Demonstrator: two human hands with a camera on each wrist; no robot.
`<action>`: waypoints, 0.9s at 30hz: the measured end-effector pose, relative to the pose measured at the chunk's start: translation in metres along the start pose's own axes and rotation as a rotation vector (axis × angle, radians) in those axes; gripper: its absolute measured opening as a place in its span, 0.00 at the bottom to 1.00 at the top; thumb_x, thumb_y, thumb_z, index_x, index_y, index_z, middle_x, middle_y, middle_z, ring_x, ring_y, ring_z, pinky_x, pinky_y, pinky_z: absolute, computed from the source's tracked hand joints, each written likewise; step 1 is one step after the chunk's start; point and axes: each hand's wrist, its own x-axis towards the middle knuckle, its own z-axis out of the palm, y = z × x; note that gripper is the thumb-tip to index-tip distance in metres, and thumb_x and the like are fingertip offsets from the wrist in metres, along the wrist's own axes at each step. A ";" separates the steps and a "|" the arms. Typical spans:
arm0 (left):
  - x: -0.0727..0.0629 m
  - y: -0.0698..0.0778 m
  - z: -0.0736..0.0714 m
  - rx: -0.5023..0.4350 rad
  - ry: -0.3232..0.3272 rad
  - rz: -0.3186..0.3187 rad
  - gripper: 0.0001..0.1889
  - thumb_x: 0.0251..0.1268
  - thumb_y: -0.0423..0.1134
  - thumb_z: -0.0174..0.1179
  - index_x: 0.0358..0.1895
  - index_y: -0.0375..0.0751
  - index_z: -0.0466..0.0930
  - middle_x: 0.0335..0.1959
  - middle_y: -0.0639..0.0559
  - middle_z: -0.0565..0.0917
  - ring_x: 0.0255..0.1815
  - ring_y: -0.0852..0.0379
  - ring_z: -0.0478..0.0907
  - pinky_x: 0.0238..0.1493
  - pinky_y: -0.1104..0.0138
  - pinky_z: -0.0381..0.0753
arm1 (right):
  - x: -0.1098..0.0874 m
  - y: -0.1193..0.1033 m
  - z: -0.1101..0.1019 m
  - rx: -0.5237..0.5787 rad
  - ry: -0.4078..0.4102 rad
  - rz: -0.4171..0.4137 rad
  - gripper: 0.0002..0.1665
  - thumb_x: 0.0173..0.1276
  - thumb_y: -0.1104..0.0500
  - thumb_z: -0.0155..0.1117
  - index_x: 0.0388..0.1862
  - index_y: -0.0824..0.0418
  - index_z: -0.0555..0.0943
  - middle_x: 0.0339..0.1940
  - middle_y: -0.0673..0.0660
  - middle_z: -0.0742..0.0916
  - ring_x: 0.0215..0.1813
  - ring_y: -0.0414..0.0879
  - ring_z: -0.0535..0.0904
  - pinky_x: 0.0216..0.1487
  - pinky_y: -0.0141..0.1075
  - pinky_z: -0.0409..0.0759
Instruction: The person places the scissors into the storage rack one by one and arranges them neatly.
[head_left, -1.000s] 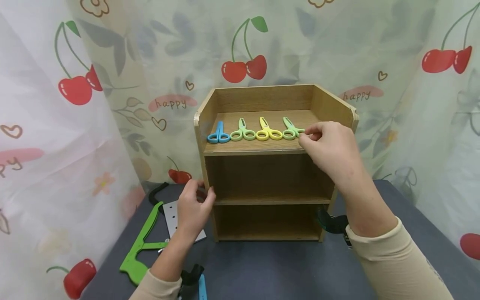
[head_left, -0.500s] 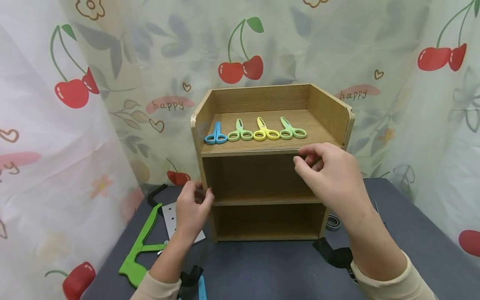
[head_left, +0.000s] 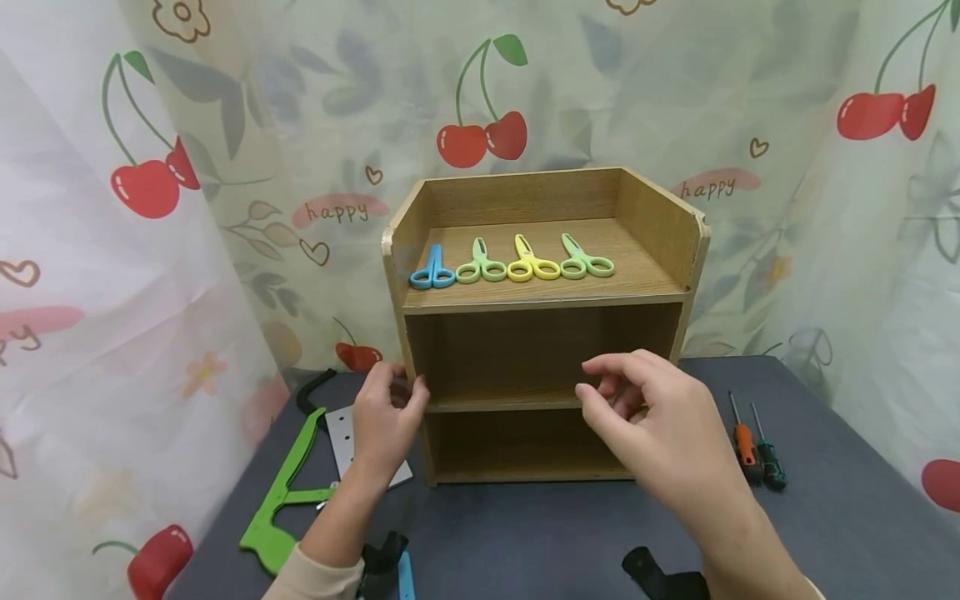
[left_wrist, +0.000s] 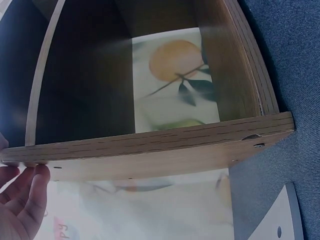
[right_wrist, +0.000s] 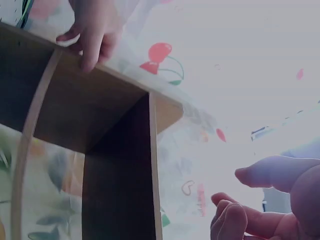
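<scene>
A small wooden shelf unit point(head_left: 540, 303) stands on the table with its open side facing me. My left hand point(head_left: 388, 417) holds its left side panel by the front edge; the right wrist view shows the left thumb point(right_wrist: 91, 50) lapping over that edge. In front of the middle shelf hangs my right hand point(head_left: 660, 417), fingers loosely bent, thumb apart and nothing between them. Along the top shelf lie blue scissors point(head_left: 432, 271), light green scissors point(head_left: 480, 265), yellow scissors point(head_left: 532, 262) and another light green pair point(head_left: 585, 260), handles toward me.
A green saw-like tool point(head_left: 273, 508) and a white plate with holes point(head_left: 341, 433) lie left of the shelf. Right of it are an orange screwdriver point(head_left: 745, 442) and a dark green one point(head_left: 770, 462). A patterned curtain point(head_left: 600, 83) hangs behind.
My right hand has let go of the rightmost light green scissors and dropped down and toward me. The screwdrivers have come into view. My left hand has stayed on the side panel.
</scene>
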 end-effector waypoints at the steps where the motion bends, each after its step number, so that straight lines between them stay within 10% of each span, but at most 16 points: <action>1: 0.000 0.000 0.000 -0.002 0.001 0.001 0.07 0.60 0.30 0.66 0.38 0.34 0.78 0.32 0.44 0.79 0.27 0.50 0.82 0.24 0.56 0.83 | -0.003 0.000 0.001 0.015 -0.001 -0.004 0.07 0.66 0.63 0.71 0.43 0.55 0.87 0.32 0.45 0.80 0.30 0.38 0.77 0.32 0.27 0.77; 27: 0.000 0.001 -0.001 -0.009 -0.010 -0.015 0.07 0.61 0.31 0.66 0.39 0.34 0.78 0.33 0.42 0.80 0.28 0.51 0.82 0.25 0.50 0.84 | -0.055 -0.004 0.062 0.132 -0.211 -0.176 0.13 0.62 0.62 0.75 0.42 0.48 0.85 0.32 0.37 0.76 0.27 0.29 0.70 0.27 0.27 0.74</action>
